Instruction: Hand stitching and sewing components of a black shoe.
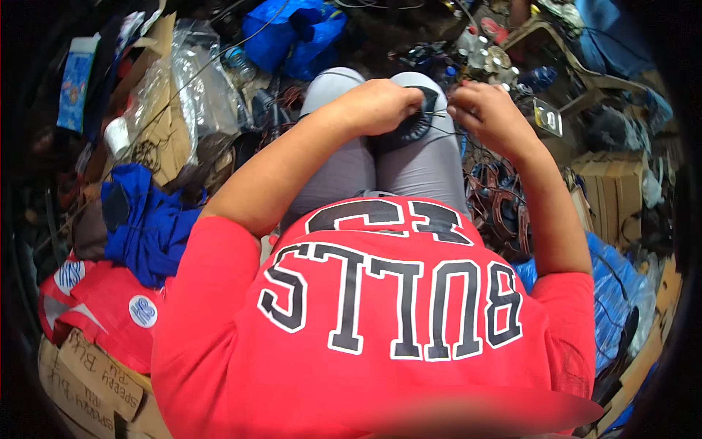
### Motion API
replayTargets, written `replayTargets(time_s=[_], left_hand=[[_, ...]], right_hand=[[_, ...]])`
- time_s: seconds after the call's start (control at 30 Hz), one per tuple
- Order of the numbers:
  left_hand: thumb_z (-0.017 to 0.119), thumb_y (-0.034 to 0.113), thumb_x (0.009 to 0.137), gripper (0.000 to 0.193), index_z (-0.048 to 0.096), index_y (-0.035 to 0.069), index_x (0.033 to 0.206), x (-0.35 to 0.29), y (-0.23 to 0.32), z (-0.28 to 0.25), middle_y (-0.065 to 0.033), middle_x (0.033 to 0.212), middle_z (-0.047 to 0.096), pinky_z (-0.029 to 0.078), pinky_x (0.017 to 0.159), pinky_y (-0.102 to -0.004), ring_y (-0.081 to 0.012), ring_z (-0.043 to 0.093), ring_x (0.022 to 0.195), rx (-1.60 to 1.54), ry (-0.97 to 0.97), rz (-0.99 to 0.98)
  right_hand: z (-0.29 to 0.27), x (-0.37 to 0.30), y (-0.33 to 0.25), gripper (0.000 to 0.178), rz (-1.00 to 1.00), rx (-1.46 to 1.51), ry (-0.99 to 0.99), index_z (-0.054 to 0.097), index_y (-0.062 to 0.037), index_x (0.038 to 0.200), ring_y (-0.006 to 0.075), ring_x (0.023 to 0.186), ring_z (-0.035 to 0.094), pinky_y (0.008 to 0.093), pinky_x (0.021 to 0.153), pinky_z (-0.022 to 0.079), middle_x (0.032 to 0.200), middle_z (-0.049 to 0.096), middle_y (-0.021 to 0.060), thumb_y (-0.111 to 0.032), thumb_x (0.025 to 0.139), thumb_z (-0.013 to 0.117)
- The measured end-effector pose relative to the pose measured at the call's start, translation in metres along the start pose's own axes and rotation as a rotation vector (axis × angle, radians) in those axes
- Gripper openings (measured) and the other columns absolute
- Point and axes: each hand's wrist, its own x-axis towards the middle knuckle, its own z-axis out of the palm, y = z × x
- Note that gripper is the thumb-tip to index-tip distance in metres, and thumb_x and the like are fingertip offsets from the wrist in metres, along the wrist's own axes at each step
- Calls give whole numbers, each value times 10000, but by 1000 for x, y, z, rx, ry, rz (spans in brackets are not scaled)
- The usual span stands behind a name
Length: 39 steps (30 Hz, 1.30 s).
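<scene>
A black round part with a ribbed rim [414,130] rests over my thighs, at the knees. My left hand [389,107] is closed at its upper left edge, the fingers curled in and partly hidden. Thin dark wires [439,114] stretch from this part toward my right hand [482,113]. There the thumb and fingers are pinched together at a wire, just right of my knee. What exactly lies between those fingertips is small and hard to see.
Brown-and-black coiled parts [497,201] lie in a heap right of my legs. A cardboard box [610,192] and blue plastic sheeting [607,293] are further right. Clear plastic bags [201,91], blue cloth [150,219] and a red bag [110,314] crowd the left. Ahead is a blue bag [292,33].
</scene>
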Motion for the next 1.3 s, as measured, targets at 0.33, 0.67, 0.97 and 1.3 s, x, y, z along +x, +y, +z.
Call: replayTargets(time_s=[0.33,0.67,0.97,1.3], left_hand=[[535,121,811,94,531,43,865,-55,-37,-14,-167,781,596,449,639,-428,-354,577,752,203,139,161],[625,125,851,118,618,8,852,-44,35,-72,-27,811,628,454,668,-200,-64,559,717,-850,392,192],[573,-31,747,205,655,54,915,-135,-51,-74,-107,842,610,466,679,-349,-239,587,767,336,248,79],[529,485,827,392,639,239,1111,-338,-92,-287,-93,1107,625,448,860,-354,-245,605,1008,888,796,-1402]], right_hand=[[16,-10,16,97,-67,-204,-127,545,-102,878,318,826,579,407,793,401,793,623,108,-62,793,521],[0,35,-22,241,288,1548,343,608,-13,995,138,836,593,248,789,458,917,634,62,-232,918,542],[12,-71,33,232,292,473,-98,617,-63,1082,143,891,591,274,803,450,997,654,89,-159,875,574],[-99,-352,191,416,1442,-555,-405,598,-176,1170,325,1056,564,382,887,427,1098,615,153,-423,841,531]])
